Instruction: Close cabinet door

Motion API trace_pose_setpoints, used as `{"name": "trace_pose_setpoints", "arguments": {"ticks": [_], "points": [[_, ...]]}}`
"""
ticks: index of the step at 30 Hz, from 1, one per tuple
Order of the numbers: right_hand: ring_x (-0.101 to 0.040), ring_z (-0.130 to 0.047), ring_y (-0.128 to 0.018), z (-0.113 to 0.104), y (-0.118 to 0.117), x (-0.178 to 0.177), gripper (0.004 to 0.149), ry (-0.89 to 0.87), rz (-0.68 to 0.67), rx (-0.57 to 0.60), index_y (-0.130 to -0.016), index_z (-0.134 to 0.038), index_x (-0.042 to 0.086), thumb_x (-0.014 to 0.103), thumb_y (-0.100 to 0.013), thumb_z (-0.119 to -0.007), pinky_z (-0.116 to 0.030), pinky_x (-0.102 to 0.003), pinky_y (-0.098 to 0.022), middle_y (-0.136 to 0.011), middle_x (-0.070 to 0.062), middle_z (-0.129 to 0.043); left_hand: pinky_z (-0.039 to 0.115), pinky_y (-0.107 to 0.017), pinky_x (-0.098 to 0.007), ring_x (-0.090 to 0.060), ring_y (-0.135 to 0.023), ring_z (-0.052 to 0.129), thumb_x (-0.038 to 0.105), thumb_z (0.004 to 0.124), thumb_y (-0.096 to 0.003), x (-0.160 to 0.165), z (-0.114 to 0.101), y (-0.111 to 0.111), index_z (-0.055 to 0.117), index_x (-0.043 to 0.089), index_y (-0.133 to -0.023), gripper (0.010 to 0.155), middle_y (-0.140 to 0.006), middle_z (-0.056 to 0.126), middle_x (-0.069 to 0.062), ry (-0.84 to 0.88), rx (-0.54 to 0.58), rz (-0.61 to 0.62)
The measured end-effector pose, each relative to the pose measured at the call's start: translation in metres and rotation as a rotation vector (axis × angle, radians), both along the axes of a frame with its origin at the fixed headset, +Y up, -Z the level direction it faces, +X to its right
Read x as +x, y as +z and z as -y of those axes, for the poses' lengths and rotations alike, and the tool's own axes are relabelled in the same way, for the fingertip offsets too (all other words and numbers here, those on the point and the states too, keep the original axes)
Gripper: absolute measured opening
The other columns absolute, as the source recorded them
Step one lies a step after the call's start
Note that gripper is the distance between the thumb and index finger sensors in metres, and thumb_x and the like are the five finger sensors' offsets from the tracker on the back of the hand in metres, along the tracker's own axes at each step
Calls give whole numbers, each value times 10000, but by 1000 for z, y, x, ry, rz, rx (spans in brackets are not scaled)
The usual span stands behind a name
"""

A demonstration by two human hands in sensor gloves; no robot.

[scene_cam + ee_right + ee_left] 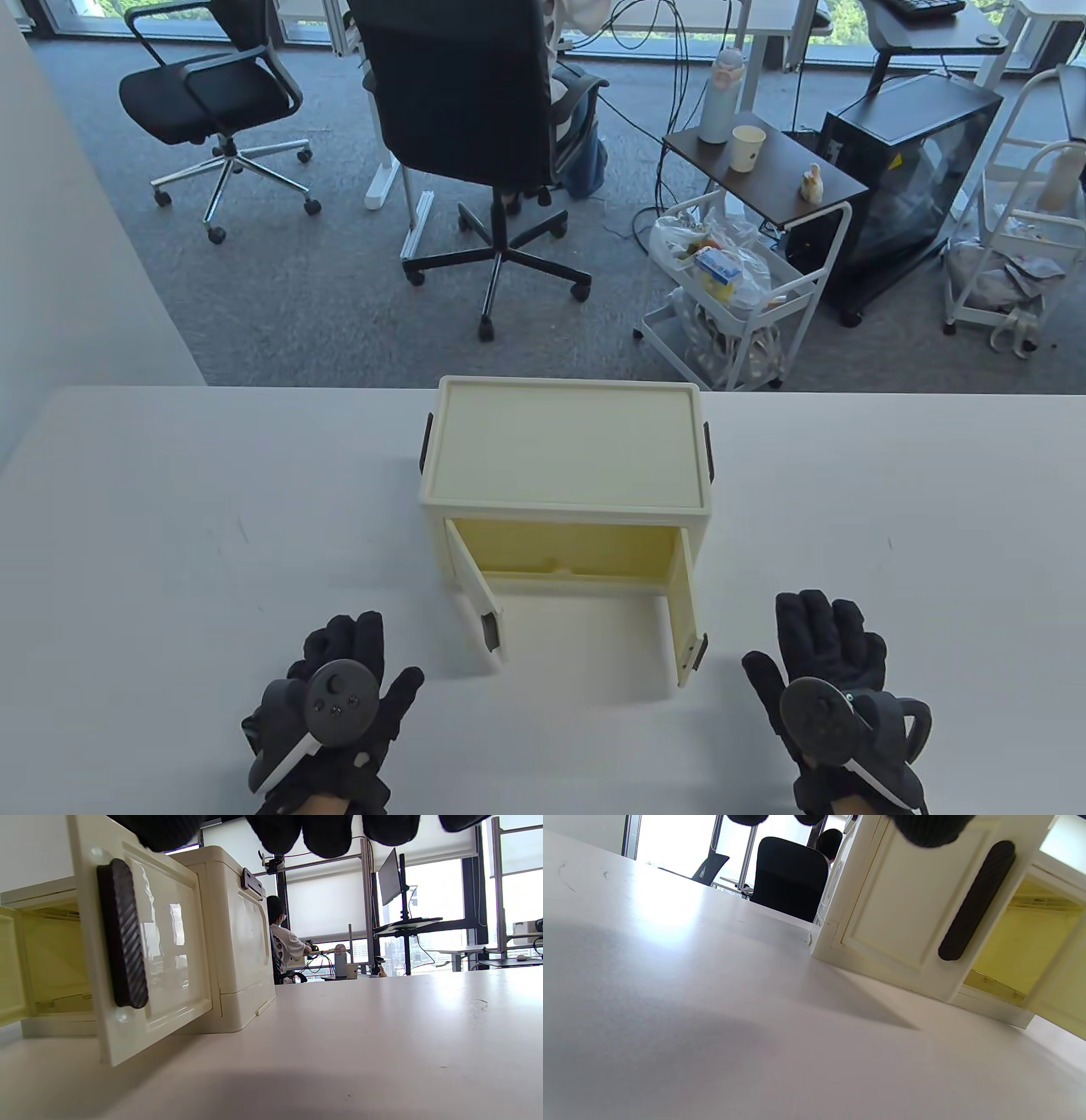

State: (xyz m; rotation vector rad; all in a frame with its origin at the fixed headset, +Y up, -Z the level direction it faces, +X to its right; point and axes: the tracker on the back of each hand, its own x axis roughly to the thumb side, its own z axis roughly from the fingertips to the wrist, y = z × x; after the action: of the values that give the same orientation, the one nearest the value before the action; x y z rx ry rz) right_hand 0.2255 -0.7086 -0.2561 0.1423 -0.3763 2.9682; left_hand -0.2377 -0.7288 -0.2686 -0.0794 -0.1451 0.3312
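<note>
The little cabinet (567,475) sits on the desk (170,526) with both doors swung open. The left hand (335,713) and right hand (836,688) seem to lie flat and spread, holding nothing, one just outside each door.

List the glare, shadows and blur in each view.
Table view: sharp, evenly lit, wide-angle bending at the edges; soft shadow under the open left door. Left wrist view: window glare washes out the table; the door casts a dark wedge; fingertips blurred. Right wrist view: reflections on the right door; bright windows.
</note>
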Motion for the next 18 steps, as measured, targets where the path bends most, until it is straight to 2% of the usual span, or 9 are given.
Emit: {"name": "trace_pose_setpoints", "arguments": {"ticks": [7, 18], "points": [[-637, -430, -992, 0, 1, 2, 738, -10, 5, -3, -1117, -433, 16, 493, -585, -617, -442, -798, -662, -1143, -308, -422, 359, -639, -819, -701, -1012, 378, 507, 602, -610, 7, -1, 1, 333, -18, -1165, 810, -1127, 302, -414, 15, 9, 23], [-640, -432, -991, -8, 3, 10, 732, -46, 11, 22, -1116, -449, 16, 492, -586, -617, -442, -802, -658, -1142, -308, -435, 512, -650, -768, -621, -973, 627, 502, 649, -596, 36, -6, 1, 441, -33, -1135, 787, -1101, 497, -367, 56, 32, 86]]}}
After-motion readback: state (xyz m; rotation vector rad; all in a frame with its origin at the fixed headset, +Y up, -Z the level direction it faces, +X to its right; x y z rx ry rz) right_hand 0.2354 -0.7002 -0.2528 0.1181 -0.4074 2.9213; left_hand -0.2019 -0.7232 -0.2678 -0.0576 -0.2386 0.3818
